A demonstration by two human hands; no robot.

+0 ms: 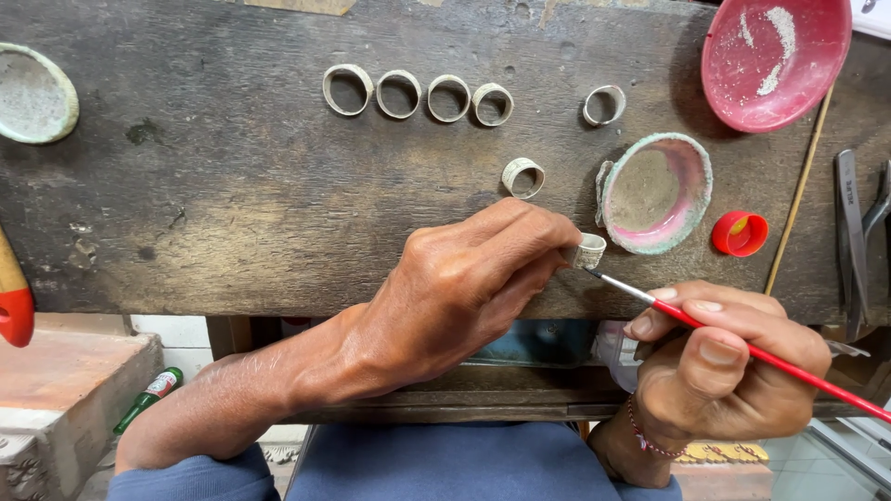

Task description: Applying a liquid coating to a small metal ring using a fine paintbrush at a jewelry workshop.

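My left hand (464, 288) pinches a small pale metal ring (588, 250) between fingertips at the near edge of a dark wooden bench (232, 186). My right hand (724, 366) holds a thin red-handled brush (761, 354), whose dark tip touches the underside of that ring. On the bench beyond, several similar pale rings (418, 95) lie in a row, another ring (604, 105) sits apart to the right, and one more ring (522, 177) rests just beyond my left fingers.
A crusted small dish (689, 162) with pink inside sits right of the rings, a red cap (740, 233) beside it. A red bowl (733, 88) with white powder is at back right. Pliers (858, 232) lie at the right edge. A pale bowl (37, 97) is at far left.
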